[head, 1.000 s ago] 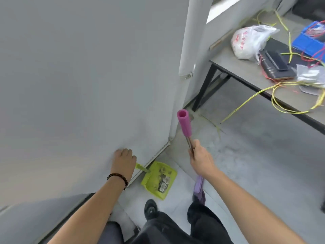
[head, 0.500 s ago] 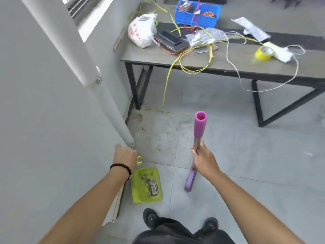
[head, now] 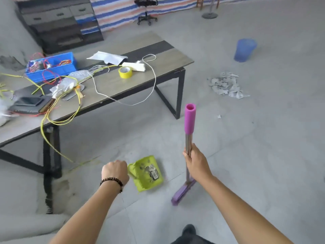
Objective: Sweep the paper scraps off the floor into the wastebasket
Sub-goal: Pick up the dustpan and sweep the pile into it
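Head view: Your left hand is closed in a fist around the handle of the green dustpan. The dustpan is low by the near floor with a few bits of debris in its tray. Your right hand grips the metal shaft of the broom below its pink sleeve. The purple broom head is down at the floor, right of the dustpan. The pile of paper scraps lies far right, past the table corner. The blue wastebasket stands beyond the pile, apart from it.
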Motion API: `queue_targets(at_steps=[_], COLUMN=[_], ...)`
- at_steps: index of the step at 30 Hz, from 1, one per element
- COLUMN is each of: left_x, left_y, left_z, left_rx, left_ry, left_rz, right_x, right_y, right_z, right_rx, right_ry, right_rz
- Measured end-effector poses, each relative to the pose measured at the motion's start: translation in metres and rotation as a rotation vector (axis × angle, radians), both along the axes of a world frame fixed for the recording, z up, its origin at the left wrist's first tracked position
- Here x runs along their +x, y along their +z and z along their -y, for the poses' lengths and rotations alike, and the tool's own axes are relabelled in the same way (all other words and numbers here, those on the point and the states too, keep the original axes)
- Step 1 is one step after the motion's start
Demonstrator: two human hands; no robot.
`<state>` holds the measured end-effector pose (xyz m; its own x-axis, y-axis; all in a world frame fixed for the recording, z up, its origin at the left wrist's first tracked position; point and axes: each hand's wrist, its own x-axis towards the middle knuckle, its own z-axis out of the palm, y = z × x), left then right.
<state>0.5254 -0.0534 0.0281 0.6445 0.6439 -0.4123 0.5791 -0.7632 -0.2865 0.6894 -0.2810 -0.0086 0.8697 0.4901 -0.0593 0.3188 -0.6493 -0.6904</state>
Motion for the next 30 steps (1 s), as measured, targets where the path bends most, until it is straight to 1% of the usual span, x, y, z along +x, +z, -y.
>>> queue_targets(at_steps=[5,8,12,15,19,23,27,30], left_x=[0.105,0.164,0.245,0.315,0.433,0.528,0.639,0.705], left_y=[0.013,0.014,0.005,-0.011,-0.032,-0.03,-0.016,-0.013], left_z=[0.04,0.048,0.051,0.05,0.037,0.023,-0.003,-0.012], left_rx=[-0.042,-0.038,-0.055,-0.098,-0.183,-0.237,-0.214,-0.202], left_ry=[-0.096,-0.129,-0.204,-0.239,-0.266,-0.3,-0.372,-0.426], left_rz=[0.121,0.222,0.286,0.288,0.285,0.258,0.236,0.216], right_x=[0.083,0.134,0.2,0.253,0.343,0.409,0.484,0.528], right_y=[0.01,0.011,-0.001,-0.013,-0.031,-0.032,-0.028,-0.028], right_z=[0.065,0.087,0.104,0.112,0.117,0.129,0.123,0.114], right_rx=[0.041,0.053,0.032,-0.006,-0.069,-0.128,-0.13,-0.143], right_ry=[-0.201,-0.274,-0.365,-0.416,-0.527,-0.639,-0.735,-0.778], right_rz=[0.067,0.091,0.072,0.036,-0.023,-0.122,-0.147,-0.172])
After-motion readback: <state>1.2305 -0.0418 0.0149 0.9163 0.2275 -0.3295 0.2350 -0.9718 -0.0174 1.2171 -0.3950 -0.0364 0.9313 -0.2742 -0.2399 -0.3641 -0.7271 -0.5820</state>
